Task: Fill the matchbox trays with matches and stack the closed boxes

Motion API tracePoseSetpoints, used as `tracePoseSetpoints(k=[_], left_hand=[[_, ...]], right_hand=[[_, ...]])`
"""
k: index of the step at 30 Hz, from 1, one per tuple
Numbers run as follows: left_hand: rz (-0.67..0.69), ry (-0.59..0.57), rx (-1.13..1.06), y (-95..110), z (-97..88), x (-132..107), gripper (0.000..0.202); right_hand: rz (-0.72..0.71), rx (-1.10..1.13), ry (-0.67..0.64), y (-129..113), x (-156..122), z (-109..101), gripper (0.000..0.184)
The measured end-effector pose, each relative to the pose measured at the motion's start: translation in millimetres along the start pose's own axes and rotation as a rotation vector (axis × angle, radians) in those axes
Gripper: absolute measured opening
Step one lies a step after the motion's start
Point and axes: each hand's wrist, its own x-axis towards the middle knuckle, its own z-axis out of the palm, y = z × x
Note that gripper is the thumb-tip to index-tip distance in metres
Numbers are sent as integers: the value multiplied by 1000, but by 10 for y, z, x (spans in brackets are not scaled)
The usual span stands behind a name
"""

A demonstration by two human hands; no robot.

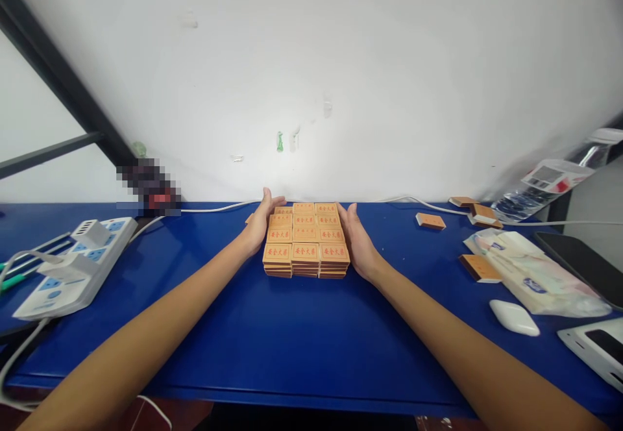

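Note:
A block of several orange matchboxes (pixel 305 239), stacked in rows with red print on top, lies on the blue table (pixel 292 333) near the white wall. My left hand (pixel 257 223) presses flat against the block's left side, fingers stretched along it. My right hand (pixel 357 239) lies flat against the right side in the same way. Both hands squeeze the block between them, palms facing each other.
A white power strip (pixel 73 265) with cables sits at the left. Loose matchboxes (pixel 430 221) lie at the right, one more matchbox (pixel 479 267) beside a tissue pack (pixel 530 272). A white earbud case (pixel 514 317), a phone (pixel 581 262) and a plastic bag (pixel 545 187) are further right.

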Motion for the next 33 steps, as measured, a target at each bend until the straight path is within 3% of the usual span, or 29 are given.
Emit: tracePoseSetpoints(k=[10,19,23,28,30,33], left_hand=[[-16,38,-76,7,162,-157,86],[-19,42,-147,-42,151,-145,89],[-2,32,-145,-61,123,-274,95],[204,54,117,-142,-113,-664,102],[352,-22,388,-156,-245,-830,120],[432,-54,698,-147,-377,-982,152]], right_hand=[[50,48,-8,7,-26,107,73],[71,81,101,20,-34,123,77],[58,77,100,6,-77,93,78],[51,43,82,4,-114,87,78],[51,37,104,11,-116,91,78],[59,41,140,20,-113,89,79]])
